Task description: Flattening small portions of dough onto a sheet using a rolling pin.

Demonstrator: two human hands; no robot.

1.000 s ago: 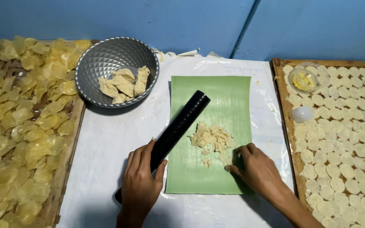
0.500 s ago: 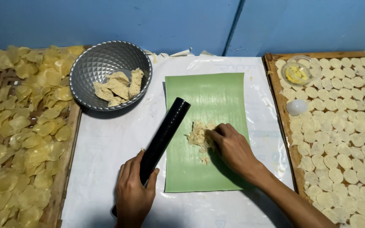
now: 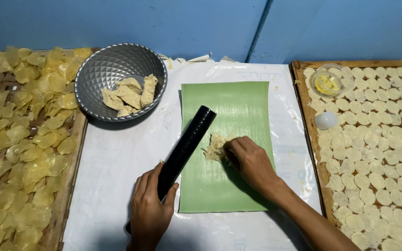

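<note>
Blue wall behind; white-covered table [image 3: 117,153] between two trays. Left tray [image 3: 70,172]: yellow chips [image 3: 19,139]. Table's far-left corner: metal bowl [image 3: 117,79] with dough pieces [image 3: 129,95]. Left hand [image 3: 150,211], fingers wrapped around black roller [image 3: 182,148], near edge. Green sheet [image 3: 238,107], centre. Right hand [image 3: 252,162], fingertips bunched, pinching dough scraps [image 3: 215,148] mid-sheet. Right tray [image 3: 312,139]: pale discs [image 3: 382,153], small cup [image 3: 326,82], white egg-shaped object [image 3: 325,120].

Both hands, the left hand [image 3: 149,214] and the right hand [image 3: 253,162], are bare, with unsleeved forearms and no rings.
</note>
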